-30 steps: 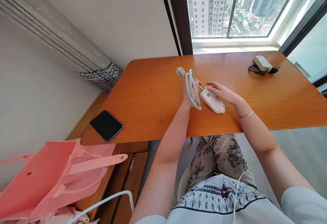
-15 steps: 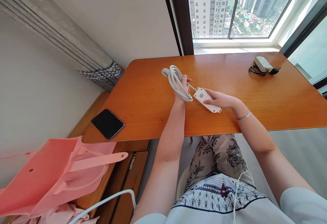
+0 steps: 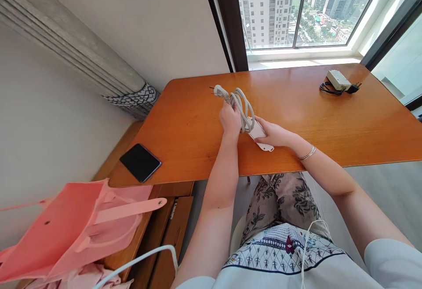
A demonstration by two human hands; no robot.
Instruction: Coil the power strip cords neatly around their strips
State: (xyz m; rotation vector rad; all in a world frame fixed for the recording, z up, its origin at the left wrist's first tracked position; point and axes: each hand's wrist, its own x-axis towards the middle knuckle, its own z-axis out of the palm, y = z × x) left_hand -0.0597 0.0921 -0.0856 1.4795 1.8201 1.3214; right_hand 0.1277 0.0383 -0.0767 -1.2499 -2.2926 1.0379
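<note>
My left hand [image 3: 230, 118] is closed on the plug end of a coiled white power cord [image 3: 244, 106]; the plug [image 3: 220, 91] sticks out past the fingers with its prongs to the left. Loops of the cord hang on the right side of that hand, over the upper end of a white power strip [image 3: 258, 135]. My right hand [image 3: 272, 132] grips the strip from its right side, thumb along the near part. Both hands are above the wooden table, close to its front edge. The strip's sockets cannot be seen.
A black phone [image 3: 140, 162] lies at the table's left corner. At the far right rests a white adapter [image 3: 339, 80] with a black cord and plug [image 3: 354, 87]. A pink bag [image 3: 82, 223] stands left of the wooden table [image 3: 191, 139]. Behind is a window [image 3: 296, 12].
My left hand has turned, so the plug points left and the loops now lie to its right. The right hand has brought the power strip left, closer to the left hand and the coil.
</note>
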